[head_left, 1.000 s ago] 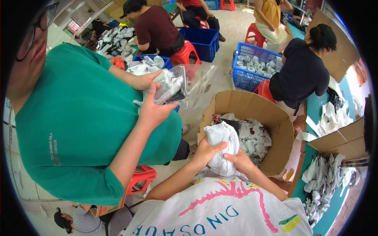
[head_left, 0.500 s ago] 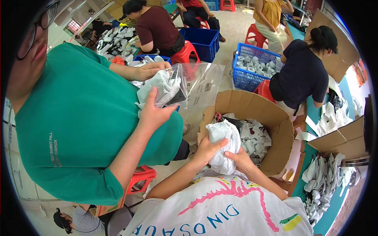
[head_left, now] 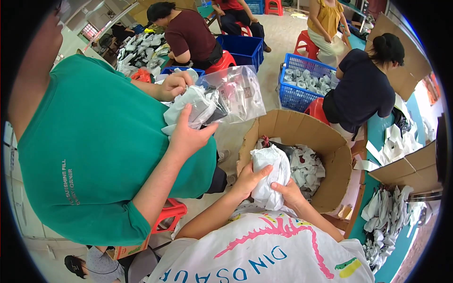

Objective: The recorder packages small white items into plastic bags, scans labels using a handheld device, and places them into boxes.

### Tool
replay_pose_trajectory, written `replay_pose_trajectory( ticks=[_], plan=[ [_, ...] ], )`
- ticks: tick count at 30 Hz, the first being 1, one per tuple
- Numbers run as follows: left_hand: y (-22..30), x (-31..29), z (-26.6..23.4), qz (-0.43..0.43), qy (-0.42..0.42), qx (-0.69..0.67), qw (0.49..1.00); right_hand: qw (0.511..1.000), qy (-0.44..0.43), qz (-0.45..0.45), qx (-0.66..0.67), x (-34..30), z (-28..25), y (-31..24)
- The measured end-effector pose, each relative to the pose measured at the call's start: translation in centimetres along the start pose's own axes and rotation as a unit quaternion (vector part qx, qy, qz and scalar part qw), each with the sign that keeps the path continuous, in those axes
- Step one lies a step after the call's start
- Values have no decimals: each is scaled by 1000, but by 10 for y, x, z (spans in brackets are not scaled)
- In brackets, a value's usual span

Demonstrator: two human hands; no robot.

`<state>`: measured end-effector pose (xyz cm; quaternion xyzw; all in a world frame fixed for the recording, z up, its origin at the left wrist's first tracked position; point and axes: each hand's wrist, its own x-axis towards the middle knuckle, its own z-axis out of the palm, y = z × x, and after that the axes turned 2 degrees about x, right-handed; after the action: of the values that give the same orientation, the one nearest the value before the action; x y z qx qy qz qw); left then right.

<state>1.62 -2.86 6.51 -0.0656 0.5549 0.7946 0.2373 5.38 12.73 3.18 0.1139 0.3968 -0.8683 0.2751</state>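
A white paper-wrapped bundle (head_left: 272, 165) rests between my two hands, over the near rim of a large cardboard box (head_left: 330, 184). My left hand (head_left: 250, 180) grips it from the left with the thumb laid across the front. From the right, my right hand (head_left: 289, 192) presses its thumb on the lower part. The wrapping hides what is inside. Beyond the bundle, crumpled white paper scraps (head_left: 306, 165) and something dark lie in the box.
At my left a person in a green shirt (head_left: 104, 155) holds another white-wrapped bundle (head_left: 191, 108) and a clear plastic bag (head_left: 245, 94). Ahead stands a blue crate (head_left: 295, 96) of white-grey pieces. A green table (head_left: 373, 137) with paper-wrapped items runs along the right.
The clear bag in the green-shirted person's hands has swung upward, and that person's far hand has shifted. My hands keep their hold on the bundle, which has barely moved.
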Motion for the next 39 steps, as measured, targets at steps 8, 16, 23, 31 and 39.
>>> replay_pose_trajectory(
  ticks=[8, 16, 23, 31, 39],
  plan=[
    [-2, 2, -1, -10, -12, -13, 1000, 1000, 5, -15, 19, -1, 0, 0],
    [-2, -4, 5, -12, -28, -24, 999, 1000, 11, 1, 11, -7, -2, 2],
    [7, 9, -2, -17, -41, 30, 999, 992, -7, -39, -117, 6, 4, -17],
    [20, 8, -6, 26, -19, -2, 999, 981, -83, -125, -122, 31, 10, -22],
    [-20, -45, 12, 186, 113, 255, 942, 980, -57, -53, -181, -18, -9, 12]
  ],
)
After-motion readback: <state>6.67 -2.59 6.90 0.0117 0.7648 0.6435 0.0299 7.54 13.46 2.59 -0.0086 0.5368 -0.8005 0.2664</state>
